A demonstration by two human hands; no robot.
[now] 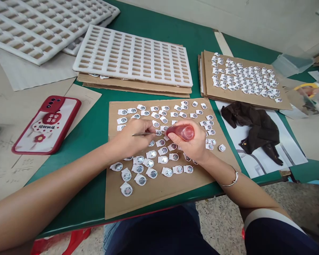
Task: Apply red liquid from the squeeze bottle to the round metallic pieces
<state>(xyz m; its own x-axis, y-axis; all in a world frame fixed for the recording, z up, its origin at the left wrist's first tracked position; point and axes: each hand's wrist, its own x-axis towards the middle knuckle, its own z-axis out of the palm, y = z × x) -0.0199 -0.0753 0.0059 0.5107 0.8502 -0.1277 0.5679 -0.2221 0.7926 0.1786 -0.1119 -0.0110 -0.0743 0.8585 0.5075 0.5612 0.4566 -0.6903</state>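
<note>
My left hand (pixel 131 138) is closed on thin metal tweezers (pixel 141 134), whose tip reaches a small silver disc on a white backing. My right hand (pixel 198 145) wraps round a small translucent red squeeze bottle (pixel 186 132), its narrow end directed at the same spot. Between the two hands there is only a short gap. Under them lies a cardboard sheet (pixel 159 198) bearing several rows of these white pieces with round silver centres (pixel 140 179). My fingers and the bottle hide some of the pieces.
White slotted foam trays (pixel 133 56) rest on cardboard at the back. Another cardboard stack (pixel 241 97) with similar pieces stands at the right, near dark brown cloth (pixel 260 124) and yellow-handled scissors (pixel 307 86). A red-cased phone (pixel 46 125) lies left on the green table (pixel 87 122).
</note>
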